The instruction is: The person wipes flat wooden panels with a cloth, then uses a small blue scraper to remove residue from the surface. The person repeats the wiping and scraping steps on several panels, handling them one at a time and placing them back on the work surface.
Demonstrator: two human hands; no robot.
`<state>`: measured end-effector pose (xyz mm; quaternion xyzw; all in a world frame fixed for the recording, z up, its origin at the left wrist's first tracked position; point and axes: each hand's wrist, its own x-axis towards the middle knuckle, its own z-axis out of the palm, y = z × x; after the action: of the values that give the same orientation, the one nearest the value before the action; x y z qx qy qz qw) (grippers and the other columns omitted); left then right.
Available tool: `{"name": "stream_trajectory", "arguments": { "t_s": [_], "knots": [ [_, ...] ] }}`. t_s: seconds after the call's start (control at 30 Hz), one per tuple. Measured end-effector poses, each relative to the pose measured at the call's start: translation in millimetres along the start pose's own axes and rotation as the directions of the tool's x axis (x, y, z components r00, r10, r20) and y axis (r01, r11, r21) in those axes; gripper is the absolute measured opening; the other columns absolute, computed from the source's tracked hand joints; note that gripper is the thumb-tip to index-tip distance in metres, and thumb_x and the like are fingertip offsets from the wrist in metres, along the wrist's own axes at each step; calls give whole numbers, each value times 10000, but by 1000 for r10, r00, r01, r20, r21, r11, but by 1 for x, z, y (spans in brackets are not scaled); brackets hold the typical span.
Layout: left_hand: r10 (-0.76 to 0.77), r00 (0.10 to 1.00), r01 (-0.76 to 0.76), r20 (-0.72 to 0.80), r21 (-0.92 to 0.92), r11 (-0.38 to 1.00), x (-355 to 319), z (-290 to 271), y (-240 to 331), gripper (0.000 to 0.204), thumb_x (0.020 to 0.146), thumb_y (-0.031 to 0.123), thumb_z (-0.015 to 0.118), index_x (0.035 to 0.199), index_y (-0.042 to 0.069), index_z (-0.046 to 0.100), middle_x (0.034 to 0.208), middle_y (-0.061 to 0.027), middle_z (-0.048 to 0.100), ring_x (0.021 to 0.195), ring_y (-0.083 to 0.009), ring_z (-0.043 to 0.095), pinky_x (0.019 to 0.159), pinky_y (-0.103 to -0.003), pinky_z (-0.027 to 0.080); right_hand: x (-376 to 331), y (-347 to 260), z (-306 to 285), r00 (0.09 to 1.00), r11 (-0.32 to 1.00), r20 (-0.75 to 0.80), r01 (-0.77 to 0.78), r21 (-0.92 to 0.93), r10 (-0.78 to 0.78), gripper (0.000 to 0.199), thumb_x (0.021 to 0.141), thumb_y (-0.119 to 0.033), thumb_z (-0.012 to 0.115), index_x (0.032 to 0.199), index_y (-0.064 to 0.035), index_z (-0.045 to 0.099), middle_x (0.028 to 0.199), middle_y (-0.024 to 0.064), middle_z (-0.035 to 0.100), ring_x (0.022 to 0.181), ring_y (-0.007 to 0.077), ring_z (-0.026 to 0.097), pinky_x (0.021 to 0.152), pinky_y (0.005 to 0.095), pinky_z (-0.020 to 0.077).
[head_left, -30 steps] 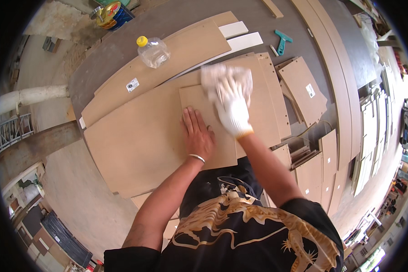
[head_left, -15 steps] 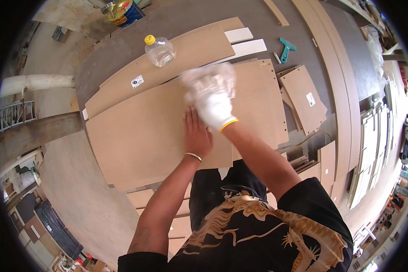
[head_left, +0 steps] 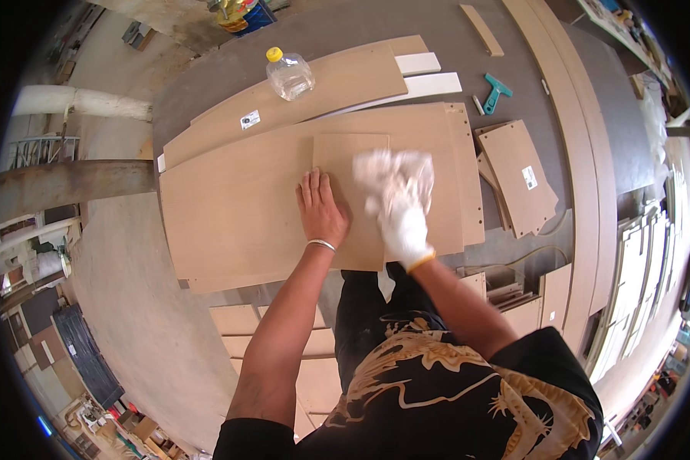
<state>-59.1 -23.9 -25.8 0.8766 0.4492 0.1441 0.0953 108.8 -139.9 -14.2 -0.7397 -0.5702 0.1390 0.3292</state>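
A small tan board [head_left: 350, 153] lies on top of a larger tan wooden panel [head_left: 230, 207] on the work table. My bare left hand [head_left: 323, 207], with a bracelet at the wrist, rests flat on the small board's left part, its fingers stretched out. In a white knit glove with a yellow cuff, my right hand [head_left: 405, 230] is closed on a crumpled pale cloth [head_left: 395, 176] over the small board's right edge. Motion blurs the cloth, and it hides most of the gloved fingers.
A clear bottle [head_left: 290, 77] with a yellow cap stands on a long board [head_left: 345, 80] beyond the panel. To the right are a teal scraper [head_left: 497, 93] and several smaller drilled boards [head_left: 520, 180]. Long strips [head_left: 583, 138] run along the table's right side.
My right hand has moved the cloth to the right and nearer to me, uncovering the small board's far edge. My left hand stays flat on the board. The whole view has shifted slightly.
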Motion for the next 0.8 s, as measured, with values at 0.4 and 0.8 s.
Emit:
{"name": "stream_trajectory", "arguments": {
  "t_s": [0.4, 0.8],
  "knots": [
    [-187, 871, 474, 454, -679, 560, 20, -20, -43, 618, 1137, 445, 365, 1638, 87, 419, 1765, -85, 272, 1627, -249, 244, 1313, -366, 195, 64, -9, -16, 950, 916, 120, 309, -254, -287, 407, 888, -231, 661, 1261, -72, 702, 1343, 161, 620, 1349, 386, 501, 1222, 558, 300],
    [-317, 740, 670, 593, -691, 273, 50, -32, -56, 914, 1091, 648, 354, 1698, 5, 121, 1686, -170, 410, 1605, -238, 294, 1308, -377, 181, -45, -64, 19, 659, 835, 533, 296, 464, -531, 339, 962, -241, 638, 1265, -91, 661, 1396, 105, 603, 1465, 364, 437, 1204, 467, 387]
  ]
}}
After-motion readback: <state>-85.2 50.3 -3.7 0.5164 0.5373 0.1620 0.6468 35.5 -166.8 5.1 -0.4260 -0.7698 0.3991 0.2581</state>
